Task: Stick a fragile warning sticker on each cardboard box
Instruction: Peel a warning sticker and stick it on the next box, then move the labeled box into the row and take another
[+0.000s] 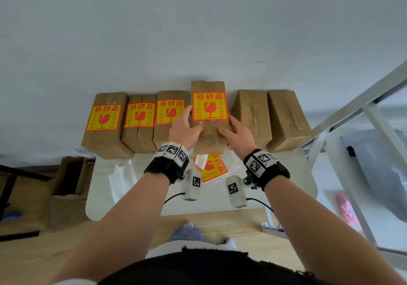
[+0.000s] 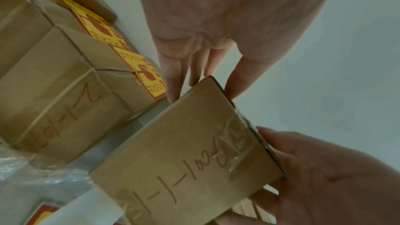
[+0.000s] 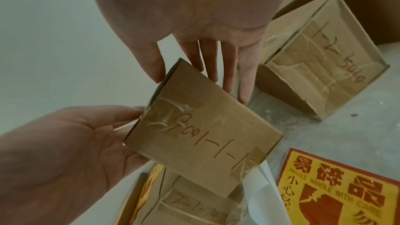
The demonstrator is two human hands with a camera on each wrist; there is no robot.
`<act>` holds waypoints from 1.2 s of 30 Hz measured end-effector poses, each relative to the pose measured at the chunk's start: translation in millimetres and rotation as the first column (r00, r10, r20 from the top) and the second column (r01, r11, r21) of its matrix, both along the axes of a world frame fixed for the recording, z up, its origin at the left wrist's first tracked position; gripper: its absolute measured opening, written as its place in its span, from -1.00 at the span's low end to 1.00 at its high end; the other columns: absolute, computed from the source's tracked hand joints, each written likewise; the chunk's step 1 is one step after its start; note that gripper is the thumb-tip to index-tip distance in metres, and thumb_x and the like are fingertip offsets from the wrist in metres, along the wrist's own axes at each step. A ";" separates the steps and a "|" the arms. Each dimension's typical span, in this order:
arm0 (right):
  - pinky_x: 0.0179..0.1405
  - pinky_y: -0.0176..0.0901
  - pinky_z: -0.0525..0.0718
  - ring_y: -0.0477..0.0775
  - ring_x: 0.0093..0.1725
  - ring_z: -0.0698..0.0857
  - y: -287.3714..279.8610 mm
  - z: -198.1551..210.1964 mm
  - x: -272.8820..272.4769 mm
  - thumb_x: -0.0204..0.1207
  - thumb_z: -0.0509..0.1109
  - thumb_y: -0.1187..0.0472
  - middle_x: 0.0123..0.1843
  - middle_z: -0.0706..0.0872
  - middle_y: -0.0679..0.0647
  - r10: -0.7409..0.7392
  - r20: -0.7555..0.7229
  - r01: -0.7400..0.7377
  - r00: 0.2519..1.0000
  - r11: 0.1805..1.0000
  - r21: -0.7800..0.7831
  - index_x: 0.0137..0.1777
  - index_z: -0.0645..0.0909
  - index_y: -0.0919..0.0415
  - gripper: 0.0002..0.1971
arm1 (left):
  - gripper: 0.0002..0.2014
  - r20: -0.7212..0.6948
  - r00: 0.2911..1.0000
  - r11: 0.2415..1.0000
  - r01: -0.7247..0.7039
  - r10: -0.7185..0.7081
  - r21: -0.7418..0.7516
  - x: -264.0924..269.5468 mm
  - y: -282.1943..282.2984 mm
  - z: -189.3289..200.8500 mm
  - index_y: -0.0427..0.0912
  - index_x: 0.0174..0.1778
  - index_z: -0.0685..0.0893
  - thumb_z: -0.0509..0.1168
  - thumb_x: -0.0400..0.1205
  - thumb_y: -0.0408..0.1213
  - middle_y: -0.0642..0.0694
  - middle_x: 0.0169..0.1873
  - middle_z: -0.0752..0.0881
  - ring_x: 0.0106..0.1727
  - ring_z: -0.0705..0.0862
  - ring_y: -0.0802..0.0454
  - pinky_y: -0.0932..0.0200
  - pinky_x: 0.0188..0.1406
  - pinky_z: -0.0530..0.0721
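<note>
A brown cardboard box (image 1: 208,86) with a yellow-and-red fragile sticker (image 1: 209,107) on its top is held raised in the middle of the row. My left hand (image 1: 187,126) grips its left side and my right hand (image 1: 235,130) grips its right side, thumbs on top. The left wrist view shows its handwritten end face (image 2: 184,160) between my left hand (image 2: 201,91) and the right hand (image 2: 324,177). The right wrist view shows the same box (image 3: 205,134) under my right hand (image 3: 192,81). Three stickered boxes (image 1: 138,117) stand to its left. Two plain boxes (image 1: 253,112) stand to its right.
Loose fragile stickers (image 1: 211,168) and white backing paper (image 1: 121,174) lie on the small white table (image 1: 286,174) in front of the row. The boxes stand against a white wall. A metal frame (image 1: 352,112) stands at the right. Cardboard (image 1: 70,174) sits on the floor at left.
</note>
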State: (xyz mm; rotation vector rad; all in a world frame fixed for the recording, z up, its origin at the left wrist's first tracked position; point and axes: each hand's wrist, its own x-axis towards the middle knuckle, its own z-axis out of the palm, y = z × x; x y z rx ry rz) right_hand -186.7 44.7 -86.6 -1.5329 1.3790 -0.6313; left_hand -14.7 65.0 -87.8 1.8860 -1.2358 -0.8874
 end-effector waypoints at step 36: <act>0.63 0.10 0.20 0.12 0.64 0.30 65.5 -113.7 -50.4 0.69 0.09 0.09 0.56 0.50 0.12 0.400 -0.719 -0.275 0.568 0.916 0.293 0.66 0.24 -0.01 -0.48 | -0.28 0.689 0.705 0.986 0.129 -0.168 0.107 -10.4 2.8 -64.0 0.05 0.59 0.37 0.46 0.52 0.06 -0.06 0.54 0.43 0.57 0.28 -0.24 -0.22 0.56 0.25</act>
